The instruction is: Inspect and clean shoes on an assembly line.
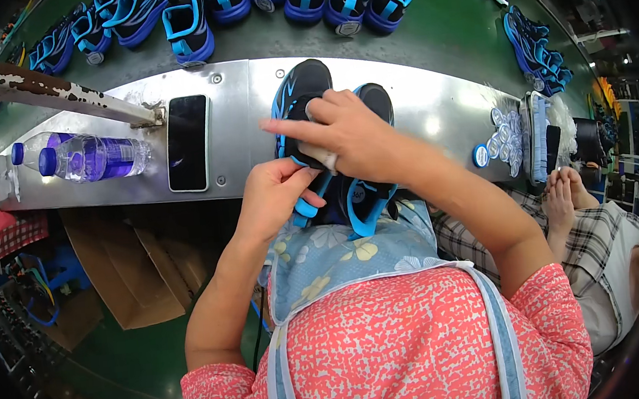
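Two black-and-blue sneakers lie in front of me at the steel ledge's near edge, toes pointing away. My left hand (280, 197) is closed, thumb and fingers pinching the left sneaker (302, 87) near its blue-lined collar. Over the same shoe reaches my right hand (355, 132), index finger stretched out to the left. Its other fingers curl around a small white cloth-like wad (319, 156) pressed against the upper. Beside it, the right sneaker (375, 102) sits untouched by the fingers, partly covered by my right hand and forearm. My hands hide the left shoe's middle.
Left on the ledge (241, 130) are a phone (188, 144), two purple-labelled bottles (95, 157) and a rusty metal post (67, 92). Several sneakers (187, 29) line the green surface beyond. Round stickers (508, 137) and a blue tray (537, 135) lie right, near a co-worker's hands (560, 197).
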